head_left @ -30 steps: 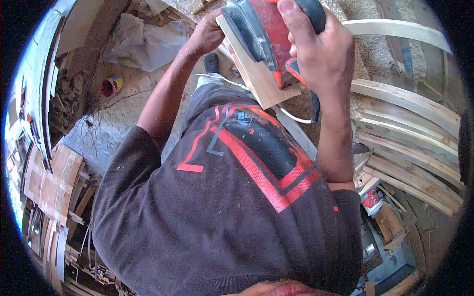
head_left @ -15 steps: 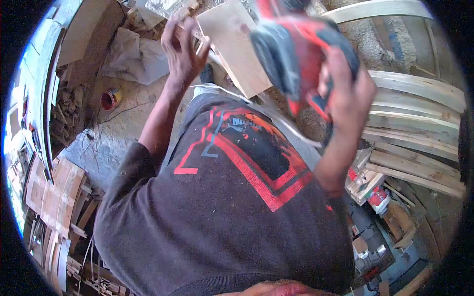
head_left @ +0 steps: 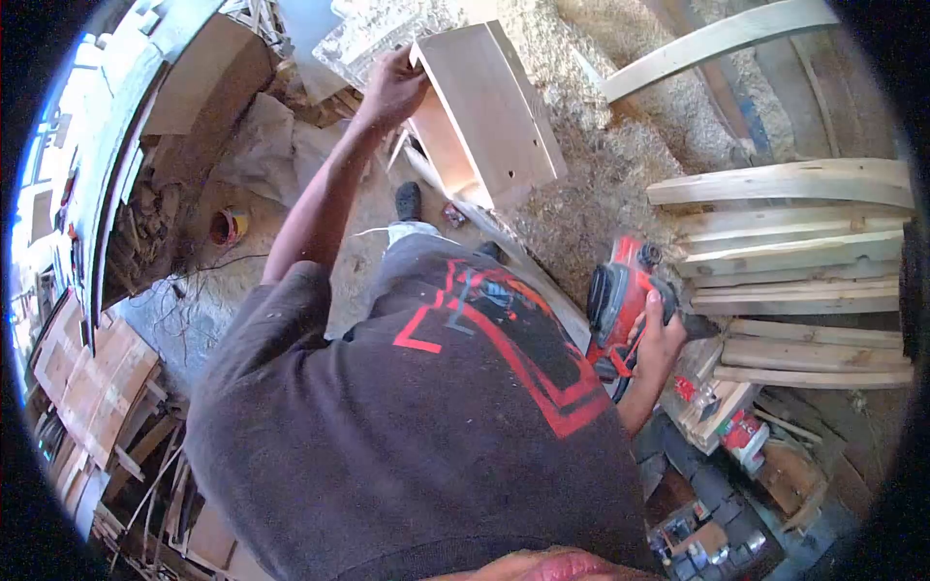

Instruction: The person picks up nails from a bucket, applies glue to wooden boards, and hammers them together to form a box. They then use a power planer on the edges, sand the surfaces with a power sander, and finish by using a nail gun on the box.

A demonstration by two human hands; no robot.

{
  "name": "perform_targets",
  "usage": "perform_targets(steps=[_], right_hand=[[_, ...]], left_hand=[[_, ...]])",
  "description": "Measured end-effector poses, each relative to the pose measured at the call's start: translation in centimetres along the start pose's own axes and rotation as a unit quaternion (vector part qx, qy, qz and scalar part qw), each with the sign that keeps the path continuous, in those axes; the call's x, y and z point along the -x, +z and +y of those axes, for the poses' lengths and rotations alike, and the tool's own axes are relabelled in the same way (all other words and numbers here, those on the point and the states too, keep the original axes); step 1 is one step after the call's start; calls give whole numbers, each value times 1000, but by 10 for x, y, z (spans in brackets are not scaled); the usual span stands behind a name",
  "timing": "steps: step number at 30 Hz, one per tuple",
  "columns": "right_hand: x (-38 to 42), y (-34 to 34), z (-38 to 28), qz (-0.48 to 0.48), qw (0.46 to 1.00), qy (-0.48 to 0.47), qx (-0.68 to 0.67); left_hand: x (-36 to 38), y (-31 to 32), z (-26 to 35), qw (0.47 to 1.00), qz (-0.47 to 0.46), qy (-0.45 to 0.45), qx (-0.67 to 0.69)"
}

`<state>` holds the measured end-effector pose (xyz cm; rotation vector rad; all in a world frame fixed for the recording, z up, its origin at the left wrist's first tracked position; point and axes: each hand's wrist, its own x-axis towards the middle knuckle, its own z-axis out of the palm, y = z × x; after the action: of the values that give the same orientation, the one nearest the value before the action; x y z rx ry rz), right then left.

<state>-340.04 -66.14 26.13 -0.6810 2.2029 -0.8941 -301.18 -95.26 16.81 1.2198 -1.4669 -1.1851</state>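
Observation:
My left hand (head_left: 395, 89) grips the upper left corner of a pale wooden box (head_left: 480, 102) at the top centre. The box is tilted, with its open side toward the lower left and small dark holes in its flat face. My right hand (head_left: 661, 341) is wrapped round the handle of a red and black power sander (head_left: 620, 300), to the right of my shirt. The sander is apart from the box, lower and to its right.
Curved pale boards (head_left: 794, 257) are stacked at the right, with another curved board (head_left: 722, 46) at the upper right. A small round tub (head_left: 229, 227) stands on the floor at the left. Wood scraps lie at the lower left; sawdust covers the surface behind the box.
The sander in my right hand has moved down, away from the box. My left hand has closed on the box, which has turned and now shows its open side.

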Motion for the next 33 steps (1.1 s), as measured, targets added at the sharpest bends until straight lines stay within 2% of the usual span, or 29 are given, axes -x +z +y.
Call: perform_targets(steps=[2,3,5,6,8,10,13,14,16,18,21,25,26,30,32,33], right_hand=[[-4,1,18,-11,998,33,52],[-5,6,24,-16,997,45,66],[-9,14,34,-23,992,72,100],[-15,17,50,-35,994,44,95],[-18,23,56,-44,994,66,74],[-20,27,54,-46,996,68,33],[-3,32,33,-54,995,55,59],[6,30,21,-60,996,53,45],[23,19,-3,-84,996,6,1],[40,6,-35,-114,992,-29,-34],[52,-4,-62,-142,980,-136,-27],[45,10,-89,-169,964,-195,58],[39,16,-91,-164,954,-236,83],[24,27,-101,-197,947,-230,104],[20,31,-115,-221,942,-218,123],[17,34,-121,-229,940,-215,132]], left_hand=[[-5,4,-32,997,12,-33,75],[-15,3,-63,994,-11,-21,106],[-16,9,-60,992,-26,-41,113],[-20,10,-66,991,-41,-43,117],[-28,11,-75,989,-71,-48,123],[-29,13,-75,992,-56,-21,115],[-20,16,-73,994,-40,10,101],[-10,17,-66,997,-29,-4,69],[-3,14,-73,1000,-19,-3,24],[5,10,-87,999,-16,1,51],[12,1,-93,1000,-1,16,17],[16,-8,-98,999,-42,6,-33],[15,-9,-98,998,-47,-23,-44],[20,-1,-80,999,-27,22,-27],[26,-1,-61,998,-44,-29,-34],[24,-1,-68,998,-56,-13,-12]])
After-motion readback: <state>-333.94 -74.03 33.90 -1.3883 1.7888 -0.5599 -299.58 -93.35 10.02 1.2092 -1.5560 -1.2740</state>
